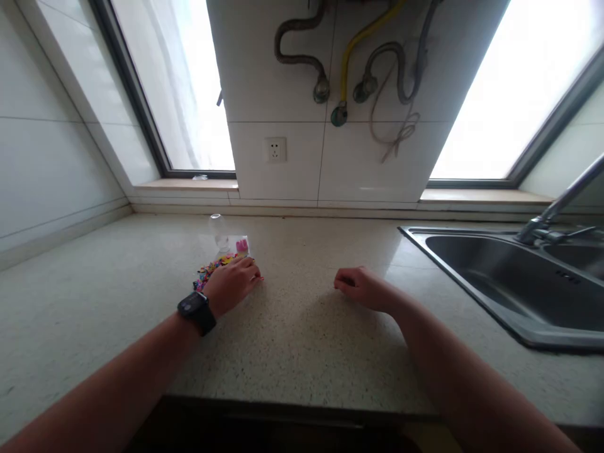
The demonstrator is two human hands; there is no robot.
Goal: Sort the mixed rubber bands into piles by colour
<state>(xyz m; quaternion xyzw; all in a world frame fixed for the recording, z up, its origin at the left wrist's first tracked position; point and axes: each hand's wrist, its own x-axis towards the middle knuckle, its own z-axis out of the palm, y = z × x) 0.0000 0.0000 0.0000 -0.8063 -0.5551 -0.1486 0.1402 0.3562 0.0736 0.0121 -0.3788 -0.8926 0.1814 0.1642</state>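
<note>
Two hands are over a speckled countertop (302,352), the left hand (234,283) at a spread of small multicoloured pieces (206,275), the right hand (358,286) well apart from it, nearer the sink (476,270). The pieces lie loose on the left part of the counter, in a heap that runs out from beneath the left hand toward its wrist, where a black watch (195,311) is strapped. The left fingers bend down over the heap's right side, and a reddish speck shows by their tips; whether they are together on a piece or apart, I cannot tell. Just beyond the heap is a clear container (219,234), see-through, with a bright ring at its far end; faint marks show low in its wall, too dim to say whether anything is inside. Close on its right, just past the left fingers, is a small pink-topped object (241,246) with a paler lower part. The right hand's fingers are curled in, thumb beneath, around a dark hollow; I cannot tell whether the tips meet or hold something. The sink is set into the counter at the right, its larger steel basin having dark slots in one wall; a second basin is partly visible beside the faucet (542,226).
</note>
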